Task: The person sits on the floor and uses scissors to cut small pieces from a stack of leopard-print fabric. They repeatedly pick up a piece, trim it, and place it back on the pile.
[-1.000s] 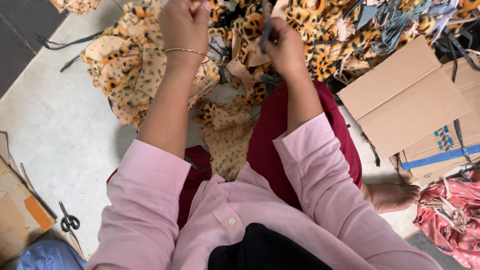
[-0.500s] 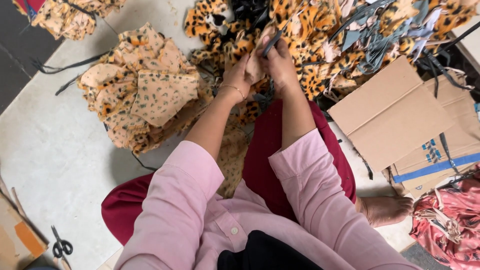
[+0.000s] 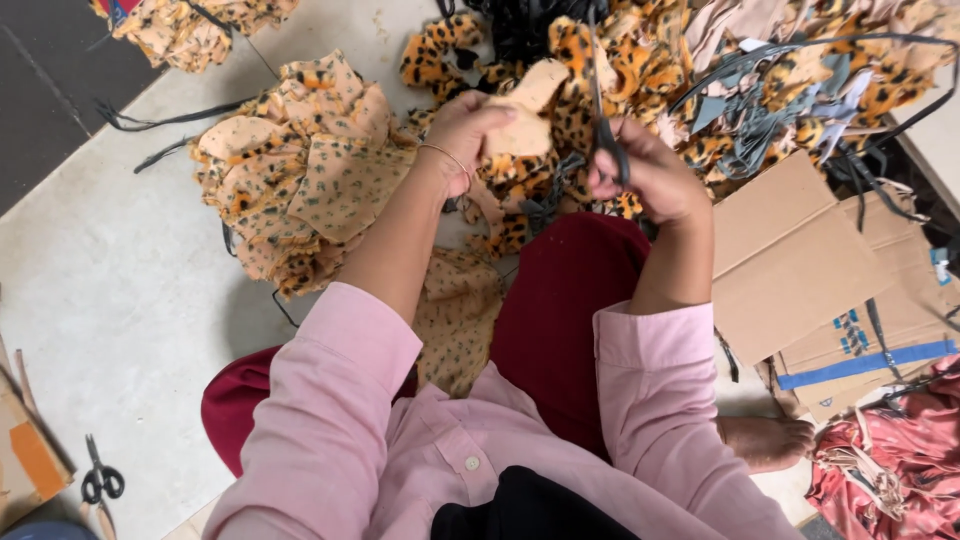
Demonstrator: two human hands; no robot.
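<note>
- Peach fabric piece (image 3: 522, 112) sits upper centre of frame, raised above the lap, pinched in the left hand (image 3: 462, 135); fingers closed round its lower left edge, thumb on top.
- Right hand (image 3: 648, 178), just right of the piece, has its fingers wrapped through the handles of dark scissors (image 3: 603, 110); blades point up toward the top edge and look nearly closed, though the view is too blurred to be sure.
- Blades stand just beside the piece's right edge; contact cannot be told.
- Progress, judged: the stack of peach spotted pieces (image 3: 300, 175) at upper left looks like done work; the leopard-print heap (image 3: 640, 60) across the top, mixed with grey straps, looks like what is left. The heap looks bigger, so likely well short of finished.
- More spotted fabric (image 3: 455, 315) lies on the lap by the maroon garment.
- Flattened cardboard (image 3: 800, 260) at right; a second pair of scissors (image 3: 100, 480) on the floor, lower left.
</note>
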